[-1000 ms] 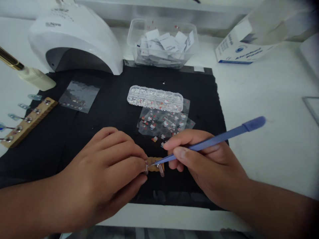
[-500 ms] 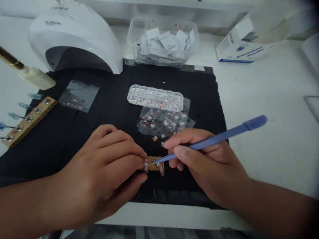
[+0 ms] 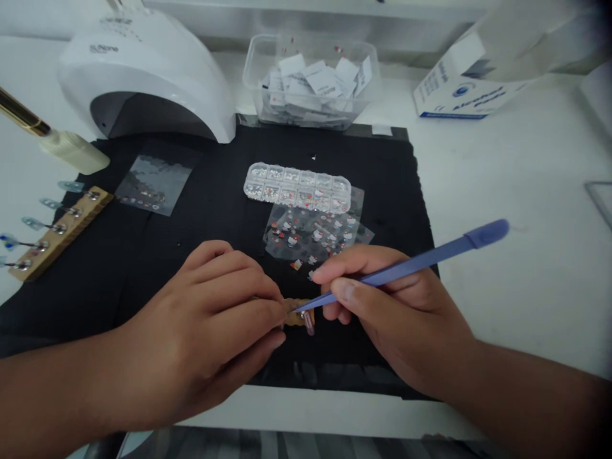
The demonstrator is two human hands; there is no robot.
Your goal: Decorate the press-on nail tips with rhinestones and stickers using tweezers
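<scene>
Right, left hand (image 3: pixel 201 331) closed on wood strip (image 3: pixel 297 313) w/ nail tips, front of gem box (image 3: pixel 297 188). Right hand (image 3: pixel 396 312) pinches blue tweezers (image 3: pixel 406 264). Tips prob light, fragile; hold by strip.

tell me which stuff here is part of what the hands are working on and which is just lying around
In use:
left hand, gripping the small wooden holder
right hand, holding the blue tweezers with the tip at the holder
sticker sheet, nearest the hands

Lying about:
nail lamp
clear compartment box
tub of paper slips
second wooden holder
cardboard box
</scene>
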